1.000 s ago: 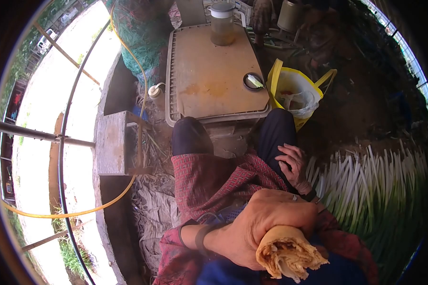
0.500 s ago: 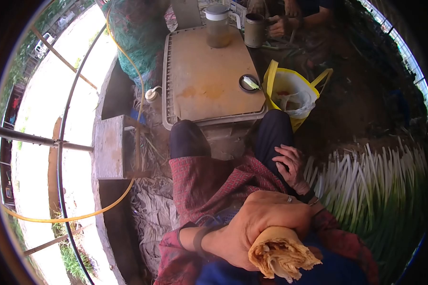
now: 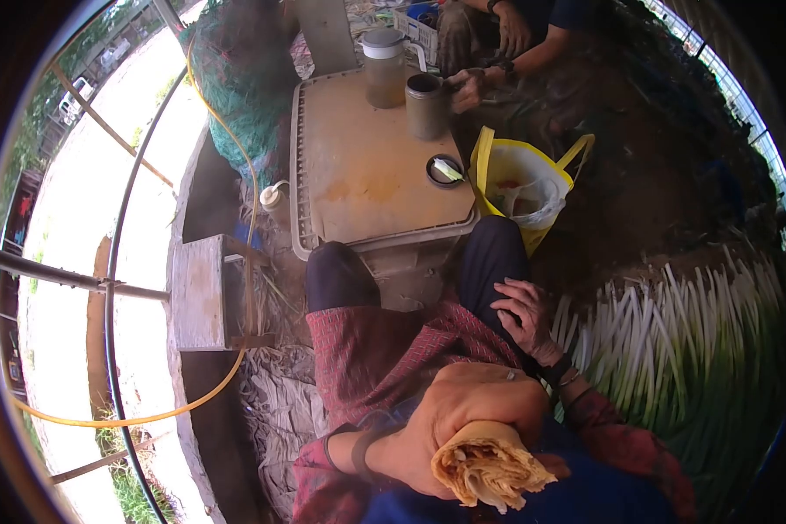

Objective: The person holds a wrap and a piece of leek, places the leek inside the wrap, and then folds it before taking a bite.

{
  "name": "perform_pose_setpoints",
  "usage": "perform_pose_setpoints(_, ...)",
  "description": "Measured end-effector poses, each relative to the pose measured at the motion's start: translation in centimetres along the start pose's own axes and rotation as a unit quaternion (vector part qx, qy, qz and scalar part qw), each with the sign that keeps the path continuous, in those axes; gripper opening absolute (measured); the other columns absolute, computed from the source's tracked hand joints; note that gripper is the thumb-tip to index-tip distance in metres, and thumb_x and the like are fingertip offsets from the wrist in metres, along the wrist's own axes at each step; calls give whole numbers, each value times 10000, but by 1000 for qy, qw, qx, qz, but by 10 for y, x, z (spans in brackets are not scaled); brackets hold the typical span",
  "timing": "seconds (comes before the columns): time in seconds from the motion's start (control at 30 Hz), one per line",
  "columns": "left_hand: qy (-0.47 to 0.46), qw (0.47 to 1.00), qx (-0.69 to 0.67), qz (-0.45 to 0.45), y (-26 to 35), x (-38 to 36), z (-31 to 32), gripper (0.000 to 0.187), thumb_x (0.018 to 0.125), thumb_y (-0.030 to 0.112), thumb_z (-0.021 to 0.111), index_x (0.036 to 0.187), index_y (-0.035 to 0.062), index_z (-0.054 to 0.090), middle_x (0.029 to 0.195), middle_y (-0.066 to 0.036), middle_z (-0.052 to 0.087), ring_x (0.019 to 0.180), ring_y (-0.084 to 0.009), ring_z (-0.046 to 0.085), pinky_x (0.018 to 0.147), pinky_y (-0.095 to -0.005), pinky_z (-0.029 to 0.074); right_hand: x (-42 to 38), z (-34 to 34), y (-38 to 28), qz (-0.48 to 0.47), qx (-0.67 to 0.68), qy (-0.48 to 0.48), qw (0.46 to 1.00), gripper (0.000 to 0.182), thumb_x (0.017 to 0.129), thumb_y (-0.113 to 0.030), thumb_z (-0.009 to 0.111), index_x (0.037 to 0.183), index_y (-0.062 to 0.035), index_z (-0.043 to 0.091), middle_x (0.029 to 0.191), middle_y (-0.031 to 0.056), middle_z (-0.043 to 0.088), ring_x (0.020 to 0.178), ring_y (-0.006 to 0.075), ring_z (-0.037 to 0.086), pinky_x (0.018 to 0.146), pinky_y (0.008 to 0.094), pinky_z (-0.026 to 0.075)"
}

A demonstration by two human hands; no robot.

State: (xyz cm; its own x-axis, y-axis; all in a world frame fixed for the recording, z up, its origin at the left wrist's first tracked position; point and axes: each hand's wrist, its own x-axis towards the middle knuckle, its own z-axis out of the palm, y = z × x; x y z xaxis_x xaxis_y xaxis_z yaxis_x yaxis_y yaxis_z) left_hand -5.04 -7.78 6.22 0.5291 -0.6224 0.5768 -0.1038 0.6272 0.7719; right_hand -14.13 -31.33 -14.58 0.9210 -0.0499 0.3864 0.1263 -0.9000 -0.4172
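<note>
My left hand (image 3: 480,410), raised close to the camera, is closed around a rolled flatbread wrap (image 3: 489,467). The torn, layered end of the wrap faces me, and part of my grip is hidden behind it. Lying on my right thigh, my right hand (image 3: 526,319) has its fingers a little apart and holds nothing. Dark trousers (image 3: 491,271) and a red patterned cloth (image 3: 384,349) cover my legs beneath both hands.
A low table (image 3: 375,166) bears a lidded pitcher (image 3: 384,74), a dark mug (image 3: 426,109) and a round black lid (image 3: 445,171). Beside it stands a yellow bag (image 3: 541,236). Green onions (image 3: 672,332) lie at right. A co-worker's hand (image 3: 468,89) is near the mug.
The co-worker's hand has brought the dark mug down onto the table, nearer to me. My view has shifted slightly. Both my hands keep their poses, the left still gripping the wrap.
</note>
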Motion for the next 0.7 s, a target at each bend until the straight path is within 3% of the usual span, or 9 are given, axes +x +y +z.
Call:
perform_pose_setpoints(0.13,26,999,-42,-12,-4,-5,6,394,725,209,873,684,74,505,614,-52,508,514,-250,537,468,-339,372,0,-2,0,-6,-2,0,1000,116,844,-123,655,958,-117,677,1236,31,626,1217,248,548,1054,421,407)
perform_pose_setpoints(0.23,-42,999,-5,-28,5,4,-5,402,719,211,878,681,79,500,610,-49,500,515,-247,538,467,-340,373,0,0,0,-6,8,5,1000,117,843,-120,655,958,-115,675,1233,34,626,1219,253,547,1053,425,407)
perform_pose_setpoints(0.7,-51,998,-2,-37,4,3,-1,388,729,207,866,670,97,499,619,-37,505,531,-235,540,484,-332,385,-2,-2,-1,-1,17,8,1000,117,856,-117,648,970,-107,673,1245,39,621,1229,257,539,1057,431,406)
